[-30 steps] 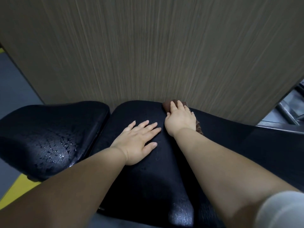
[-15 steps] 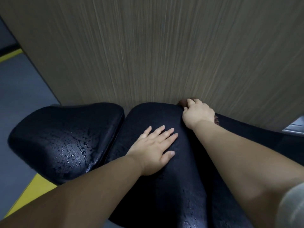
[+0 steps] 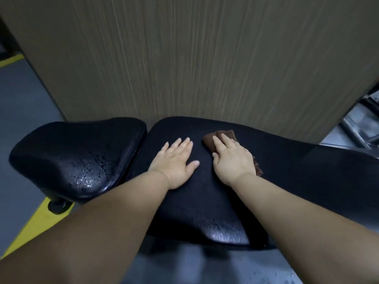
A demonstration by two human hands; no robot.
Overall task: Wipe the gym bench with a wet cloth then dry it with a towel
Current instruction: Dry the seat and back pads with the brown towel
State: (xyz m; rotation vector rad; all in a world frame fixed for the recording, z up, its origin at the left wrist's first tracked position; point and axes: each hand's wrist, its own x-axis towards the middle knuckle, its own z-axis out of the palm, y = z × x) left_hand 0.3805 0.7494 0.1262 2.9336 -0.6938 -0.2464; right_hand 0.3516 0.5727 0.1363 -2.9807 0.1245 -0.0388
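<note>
A wood-grain panel is standing right behind the bench's long pad, so you are working with little room at that pad's far edge. The seat pad is lying just left of the long pad, across a narrow gap.

Your left hand is resting on the long pad near its left end, fingers straight and spread, gripping nothing; it is bracing you. Your right hand is lying just beside it, fingers stretched out flat and pressing the brown cloth onto the long pad, close to the far edge. I cannot tell whether this is the wet cloth or the towel.

Water beads are sitting on the seat pad and along the long pad's near edge, while the patch under your hands is looking matte.

You are probably partway through the long pad. Press with the whole palm so the cloth is not bunching, pull in straight overlapping strokes from the far edge toward the near one, and finish over the near lip where beads are gathering.
</note>
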